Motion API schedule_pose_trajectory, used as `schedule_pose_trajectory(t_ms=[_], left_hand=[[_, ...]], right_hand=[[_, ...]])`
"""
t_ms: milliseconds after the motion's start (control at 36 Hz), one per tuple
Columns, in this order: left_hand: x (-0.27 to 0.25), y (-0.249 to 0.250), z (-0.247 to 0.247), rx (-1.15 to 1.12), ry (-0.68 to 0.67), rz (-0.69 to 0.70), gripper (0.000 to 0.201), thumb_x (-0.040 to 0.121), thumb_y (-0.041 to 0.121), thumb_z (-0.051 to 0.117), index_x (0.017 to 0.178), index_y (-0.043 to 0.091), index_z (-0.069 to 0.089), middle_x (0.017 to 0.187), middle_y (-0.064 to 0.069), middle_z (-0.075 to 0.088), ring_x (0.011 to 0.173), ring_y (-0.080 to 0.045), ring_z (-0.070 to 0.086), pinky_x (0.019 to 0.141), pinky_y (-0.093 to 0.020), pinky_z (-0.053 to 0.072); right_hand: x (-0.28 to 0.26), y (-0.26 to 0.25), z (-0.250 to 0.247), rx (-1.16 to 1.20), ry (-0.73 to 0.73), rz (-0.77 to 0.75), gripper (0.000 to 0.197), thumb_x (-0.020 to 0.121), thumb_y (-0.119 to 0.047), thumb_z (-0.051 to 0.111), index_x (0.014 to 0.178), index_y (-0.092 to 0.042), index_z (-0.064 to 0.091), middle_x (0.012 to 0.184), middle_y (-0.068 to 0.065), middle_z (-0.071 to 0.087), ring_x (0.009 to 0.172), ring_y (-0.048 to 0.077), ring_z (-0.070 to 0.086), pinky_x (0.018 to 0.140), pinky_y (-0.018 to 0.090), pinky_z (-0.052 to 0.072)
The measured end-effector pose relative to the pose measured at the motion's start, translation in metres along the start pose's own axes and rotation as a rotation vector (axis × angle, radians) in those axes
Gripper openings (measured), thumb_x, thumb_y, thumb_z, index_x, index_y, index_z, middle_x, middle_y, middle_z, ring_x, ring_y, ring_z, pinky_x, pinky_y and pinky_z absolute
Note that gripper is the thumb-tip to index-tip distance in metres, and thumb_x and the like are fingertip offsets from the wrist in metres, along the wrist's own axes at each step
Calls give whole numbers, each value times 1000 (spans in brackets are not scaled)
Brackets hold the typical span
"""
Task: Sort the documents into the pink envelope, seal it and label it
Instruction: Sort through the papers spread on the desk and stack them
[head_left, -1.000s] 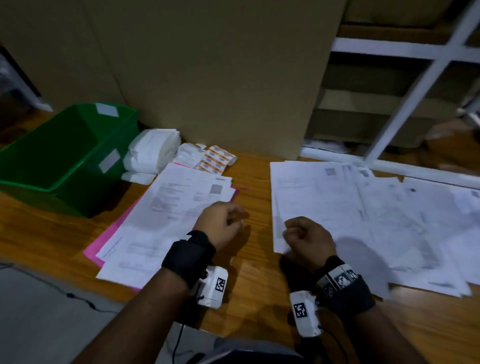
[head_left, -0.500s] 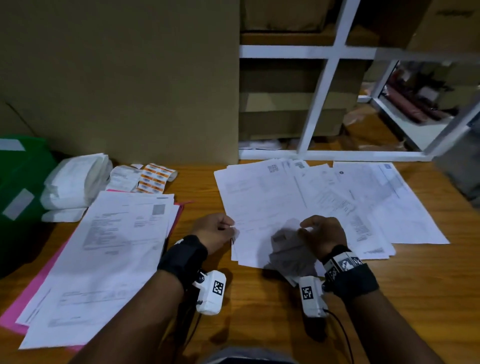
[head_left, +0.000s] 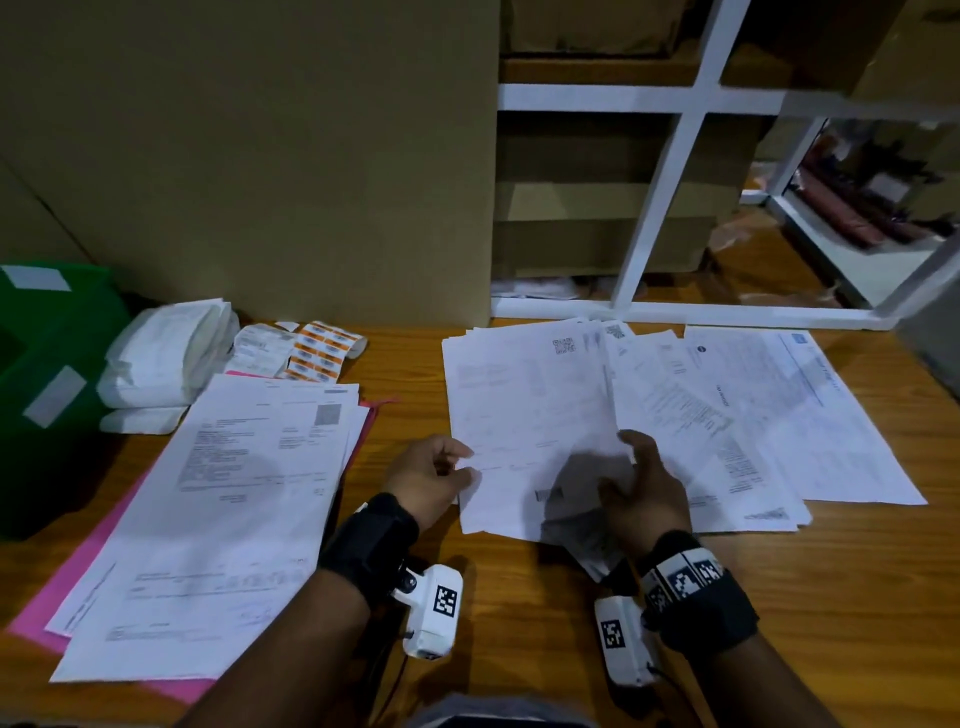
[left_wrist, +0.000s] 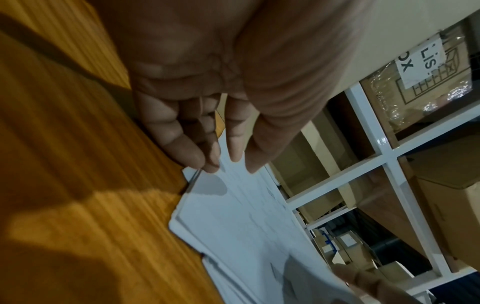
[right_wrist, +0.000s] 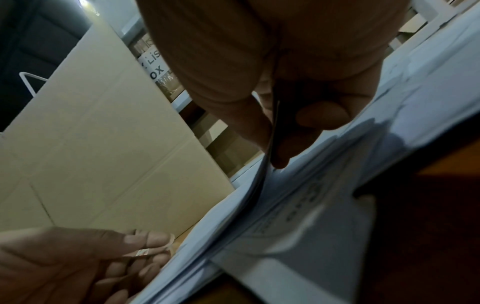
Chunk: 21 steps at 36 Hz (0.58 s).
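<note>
The right hand has a sheet pinched at its near edge, thumb on one side and fingers on the other in the right wrist view, lifting that edge off the loose spread of papers on the right half of the wooden table. The left hand pinches the same sheet's left edge between thumb and fingertips, with the sheets below fanned out just under them. The risk I see is in that fan: the edges lie so close together that either pinch could take two sheets instead of one, or drag the next one askew as the top one comes away. With the near edge raised and the far end still lying flat, a quick pull might also crease the paper or sweep neighbours toward the table's edge. Both wrists sit low over the table, forearms coming in from the near side, palms turned toward each other across the sheet, the right hand arched higher than the left. The pink envelope lies well to the left, flat and mostly covered by a second stack of documents, only its left and lower margins showing, so nothing looks to be inside it yet, and sealing and labelling seem a long way off.
</note>
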<state>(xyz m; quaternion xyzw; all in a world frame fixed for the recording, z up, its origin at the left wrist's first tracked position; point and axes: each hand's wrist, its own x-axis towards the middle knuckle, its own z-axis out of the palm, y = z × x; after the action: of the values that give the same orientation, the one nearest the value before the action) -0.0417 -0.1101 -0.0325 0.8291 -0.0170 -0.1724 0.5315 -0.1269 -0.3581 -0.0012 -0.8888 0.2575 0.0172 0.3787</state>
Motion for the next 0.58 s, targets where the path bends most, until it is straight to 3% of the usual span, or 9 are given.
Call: schedule_pose_trajectory(t_ms=[56,194,278,333,417,500,583], left_hand=[[-2,0,-1,42,21,1,19,87,26,77,103,31,68,115,6,67,107,-13,62,90,-36,57],[-7,3,-1,80,15,17,20,91,24,73,108,29,66,120,9,62,111,-11,59,82,-24,51],[-9,4,-2,125,-12,43,20,90,26,73,108,31,67,113,8,65,107,-11,62,87,-30,55],[-11,5,-2,130,-36,41,18,90,24,72,107,29,67,105,6,68,100,-12,65,88,-33,57],[-16,7,1,121,-72,53,13,93,18,68,104,24,70,96,6,73,92,-7,69,82,-22,54],[-23,9,5,88,-141,62,13,94,15,67,103,22,73,94,6,76,85,0,70,83,-19,55],[-28,10,10,66,-215,69,15,93,13,67,101,20,77,92,3,77,89,-10,72,89,-31,59]], right_hand=[[-5,0,-3,20,-1,13,56,92,-14,59,141,-27,34,103,9,61,103,34,62,84,30,46],[-7,4,-6,-25,-2,43,53,91,-17,59,139,-28,39,116,11,66,102,30,63,86,31,48],[-8,4,-6,-106,9,23,65,89,-21,63,148,-25,35,132,12,56,120,30,54,99,32,41],[-7,5,-5,-156,22,1,65,86,-23,66,146,-21,41,141,12,46,129,30,46,106,32,37],[-8,6,-4,-240,34,-9,53,84,-28,68,134,-23,54,146,8,35,132,30,38,111,34,33],[-9,6,-3,-250,55,-7,44,82,-28,70,125,-25,60,144,6,32,131,30,35,107,30,32],[-9,7,-1,-230,92,-66,37,78,-21,70,115,-25,64,136,7,41,124,27,43,96,23,36]])
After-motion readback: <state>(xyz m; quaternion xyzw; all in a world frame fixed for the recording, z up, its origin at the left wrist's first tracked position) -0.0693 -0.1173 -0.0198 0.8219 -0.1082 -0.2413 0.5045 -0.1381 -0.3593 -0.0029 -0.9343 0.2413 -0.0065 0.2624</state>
